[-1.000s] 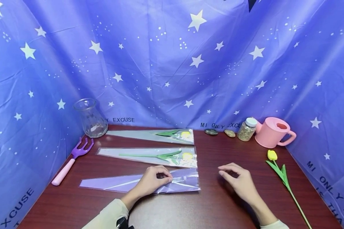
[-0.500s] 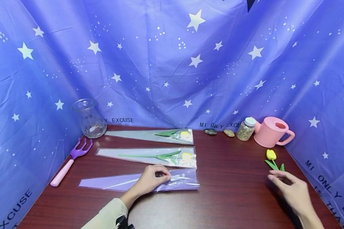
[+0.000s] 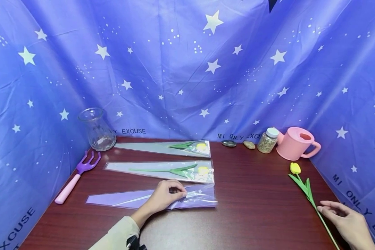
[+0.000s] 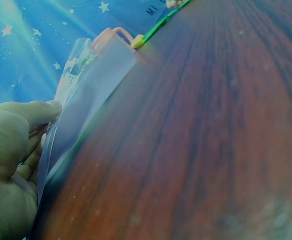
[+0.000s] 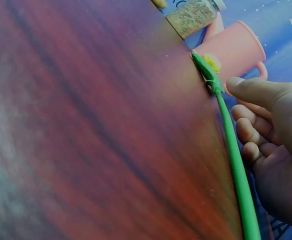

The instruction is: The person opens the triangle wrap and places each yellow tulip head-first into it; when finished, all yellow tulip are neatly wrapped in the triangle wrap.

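Beside the loose tulip [image 3: 311,199], the right hand [image 3: 347,221] has shifted off its leaves [image 3: 309,191].

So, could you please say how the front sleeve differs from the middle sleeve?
The front sleeve is purple, the middle sleeve pale. The front sleeve shows no flower inside, whereas the middle sleeve holds a yellow tulip. The left hand pinches the front sleeve; no hand grips the middle sleeve. Both taper toward the left.

tulip [image 3: 310,195] right of nearest sleeve [image 3: 134,198], before watering can [image 3: 293,146]
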`<state>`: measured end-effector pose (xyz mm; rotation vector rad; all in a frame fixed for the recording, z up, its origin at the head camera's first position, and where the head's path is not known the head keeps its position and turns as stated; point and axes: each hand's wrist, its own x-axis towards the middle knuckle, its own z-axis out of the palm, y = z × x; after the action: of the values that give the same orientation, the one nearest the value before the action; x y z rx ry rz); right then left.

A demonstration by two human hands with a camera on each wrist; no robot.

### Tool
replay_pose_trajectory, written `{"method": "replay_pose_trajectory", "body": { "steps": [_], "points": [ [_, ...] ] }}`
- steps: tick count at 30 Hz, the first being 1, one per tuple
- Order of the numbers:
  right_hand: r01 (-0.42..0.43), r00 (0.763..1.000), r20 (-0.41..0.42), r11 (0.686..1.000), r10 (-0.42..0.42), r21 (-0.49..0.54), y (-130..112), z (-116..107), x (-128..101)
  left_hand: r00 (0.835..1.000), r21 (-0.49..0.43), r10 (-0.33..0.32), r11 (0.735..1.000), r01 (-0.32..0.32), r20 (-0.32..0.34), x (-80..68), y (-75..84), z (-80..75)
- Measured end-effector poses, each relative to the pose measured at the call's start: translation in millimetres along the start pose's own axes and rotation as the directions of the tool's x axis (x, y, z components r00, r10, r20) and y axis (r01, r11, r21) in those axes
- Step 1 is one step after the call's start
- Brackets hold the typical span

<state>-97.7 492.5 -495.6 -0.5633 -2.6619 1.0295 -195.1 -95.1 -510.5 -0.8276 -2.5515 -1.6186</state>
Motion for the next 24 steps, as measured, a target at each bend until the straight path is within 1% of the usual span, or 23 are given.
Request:
{"method": "replay_pose_trajectory", "body": {
  "steps": [4,7,10,14,21,24],
  "points": [
    [-0.008,0.999,0.046,0.995,0.013,-0.098,1,1,1,1.000,-0.001,-0.001,1.000,0.001,0.002,0.4,1.6,-0.3],
    [-0.045,0.995,0.076,0.984,0.059,-0.170,0,1,3,1.000,-0.004,-0.008,1.000,0.008,0.008,0.4,1.9,-0.4],
    [-0.060,0.993,0.092,0.979,0.078,-0.193,-1,1,4,1.000,-0.001,-0.016,1.000,0.016,0.007,0.5,1.8,-0.6],
    [-0.035,0.992,0.107,0.974,0.060,-0.222,-3,-1,2,1.000,0.002,-0.009,1.000,0.009,0.001,0.6,0.8,-0.1],
    [0.007,0.991,0.129,0.953,0.034,-0.304,-10,-1,2,1.000,-0.004,0.009,1.000,-0.009,-0.005,-1.1,-1.1,0.5],
    [-0.004,0.991,0.123,0.949,0.045,-0.316,-13,-1,2,1.000,-0.001,0.010,1.000,-0.010,-0.006,-0.8,-1.8,0.6]
  ]
}}
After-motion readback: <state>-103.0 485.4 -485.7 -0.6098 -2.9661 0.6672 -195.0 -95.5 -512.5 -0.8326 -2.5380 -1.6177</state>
